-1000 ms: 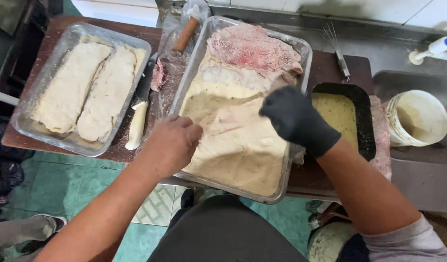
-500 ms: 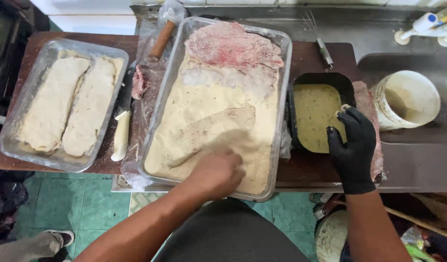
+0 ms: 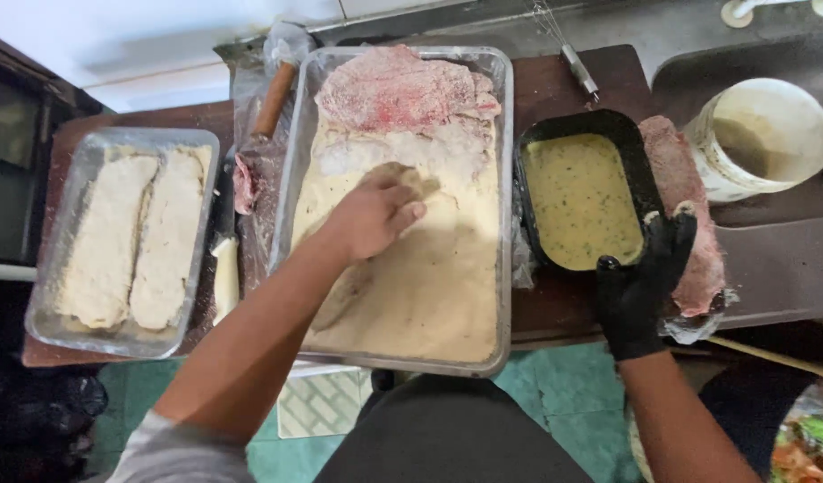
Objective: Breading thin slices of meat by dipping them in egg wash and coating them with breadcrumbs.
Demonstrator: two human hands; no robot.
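My bare left hand [image 3: 375, 210] rests palm down on the breadcrumbs in the middle of the big metal tray [image 3: 505, 268], fingers spread slightly. A crumb-dusted pink cutlet [image 3: 402, 89] lies at the tray's far end. My right hand [image 3: 644, 282], in a black glove, grips the near end of a raw meat slice [image 3: 684, 179], which lies on the board just right of the black tray [image 3: 529, 148] of yellow egg mix [image 3: 581, 201]. The fingers lie over the slice and the thumb sits at its left edge.
At the left, a glass tray [image 3: 45, 295] holds two breaded cutlets [image 3: 103, 241]. A white-handled knife [image 3: 225, 277] and a wooden-handled tool [image 3: 273, 98] lie between the trays. A white bucket [image 3: 760, 134] stands in the sink at the right, with a whisk [image 3: 577, 67] behind the black tray.
My left hand slid from the near edge of the big tray up to its middle. My gloved right hand left the big tray and went right onto the meat slice, where it stays.
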